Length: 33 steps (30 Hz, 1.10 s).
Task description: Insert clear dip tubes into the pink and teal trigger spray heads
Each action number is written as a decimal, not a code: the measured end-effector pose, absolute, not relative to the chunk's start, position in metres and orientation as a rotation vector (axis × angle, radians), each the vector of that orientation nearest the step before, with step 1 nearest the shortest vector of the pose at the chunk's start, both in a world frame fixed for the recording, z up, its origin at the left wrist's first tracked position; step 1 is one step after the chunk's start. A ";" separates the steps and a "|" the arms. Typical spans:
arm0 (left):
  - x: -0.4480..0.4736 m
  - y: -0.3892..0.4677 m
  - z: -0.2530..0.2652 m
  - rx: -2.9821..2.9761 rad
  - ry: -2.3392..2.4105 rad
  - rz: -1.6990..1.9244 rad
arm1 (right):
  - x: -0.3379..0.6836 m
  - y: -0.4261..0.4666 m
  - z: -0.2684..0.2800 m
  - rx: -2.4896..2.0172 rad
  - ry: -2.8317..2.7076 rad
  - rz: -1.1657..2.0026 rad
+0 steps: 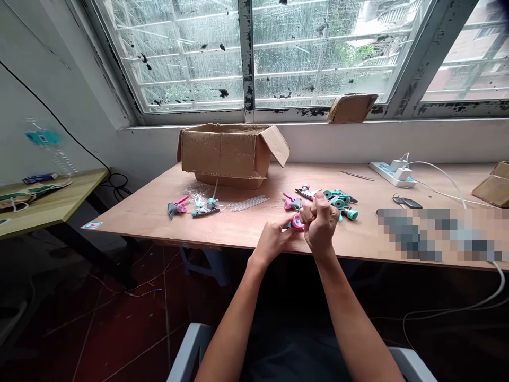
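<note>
Near the table's front edge, my left hand [275,237] is closed on a small pink and grey plastic piece with a round pink part [296,222]. My right hand [321,220] is a fist right beside it, touching or almost touching the piece; whatever lies inside that fist is hidden. Just beyond my hands are another pink and grey piece [293,203] and a dark piece with a pink round end [305,192]. Several teal and dark plastic pieces [340,199] lie by my right hand, partly covered by it.
An open cardboard box [218,154] stands at the back of the table [135,212]. Before it lie clear thin sticks [249,203], a pink-grey piece [177,207] and a teal-grey piece [205,207]. A power strip [392,175] with cables and dark glasses-like object [407,201] are rightward.
</note>
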State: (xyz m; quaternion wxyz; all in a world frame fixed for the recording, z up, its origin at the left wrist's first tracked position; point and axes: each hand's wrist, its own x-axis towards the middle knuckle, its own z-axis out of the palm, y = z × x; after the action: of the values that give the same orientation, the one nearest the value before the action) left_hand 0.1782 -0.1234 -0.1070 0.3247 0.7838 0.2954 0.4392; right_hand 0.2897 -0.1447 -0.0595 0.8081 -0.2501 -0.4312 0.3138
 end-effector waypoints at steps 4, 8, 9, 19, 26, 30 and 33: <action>0.179 -0.124 -0.107 2.100 0.820 1.143 | 0.288 -0.142 -0.063 -0.468 -0.878 0.668; 0.179 -0.124 -0.106 2.123 0.794 1.145 | 0.286 -0.142 -0.062 -0.455 -0.876 0.672; 0.179 -0.124 -0.107 2.129 0.783 1.146 | 0.286 -0.142 -0.062 -0.463 -0.885 0.662; 0.179 -0.123 -0.109 2.121 0.764 1.169 | 0.280 -0.140 -0.069 -0.533 -0.945 0.536; 0.179 -0.125 -0.108 2.100 0.800 1.198 | 0.279 -0.132 -0.077 -0.615 -0.991 0.478; 0.179 -0.127 -0.109 2.146 0.875 1.182 | 0.279 -0.135 -0.081 -0.648 -0.991 0.487; 0.181 -0.129 -0.108 2.096 0.901 1.233 | 0.282 -0.141 -0.079 -0.596 -1.079 0.554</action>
State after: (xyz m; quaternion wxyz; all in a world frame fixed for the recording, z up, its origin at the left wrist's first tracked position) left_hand 0.1807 -0.1288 -0.1076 0.2708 0.7782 0.3343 0.4575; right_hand 0.2821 -0.1406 -0.0792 0.7802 -0.2757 -0.4994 0.2566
